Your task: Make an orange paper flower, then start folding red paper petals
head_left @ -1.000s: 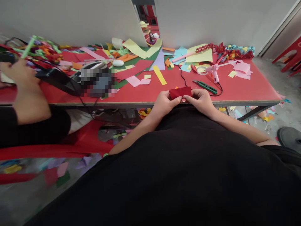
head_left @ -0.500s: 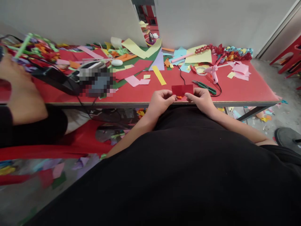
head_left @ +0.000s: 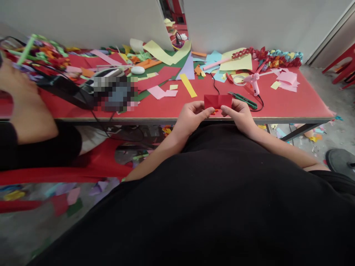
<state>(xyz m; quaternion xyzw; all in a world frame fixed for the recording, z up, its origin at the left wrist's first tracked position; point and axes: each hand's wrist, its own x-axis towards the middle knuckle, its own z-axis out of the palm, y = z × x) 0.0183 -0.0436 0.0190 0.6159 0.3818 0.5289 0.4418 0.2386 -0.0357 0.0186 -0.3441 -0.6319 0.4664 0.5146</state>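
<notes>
A small rectangle of red paper [head_left: 217, 101] is held up by both hands at the front edge of the red table [head_left: 163, 107]. My left hand [head_left: 196, 113] pinches its lower left part between thumb and fingers. At the lower right, my right hand [head_left: 239, 112] pinches it the same way, and the two thumb tips are close together. A faint vertical crease shows near the paper's middle. Small orange scraps [head_left: 213, 112] lie just under it. Right behind my right hand lies a green utility knife [head_left: 243, 99].
A pink glue gun [head_left: 253, 83] with its cord stands right of the knife. Coloured paper strips [head_left: 188, 85] and paper garlands [head_left: 283, 59] cover the table's back. At left are a black device [head_left: 66, 90], a red chair [head_left: 97, 160] and another person's arm [head_left: 30, 107].
My thumbs have come closer together along the paper's lower edge. The paper is tilted up a little more and looks brighter, with a crease showing. The camera view has shifted slightly.
</notes>
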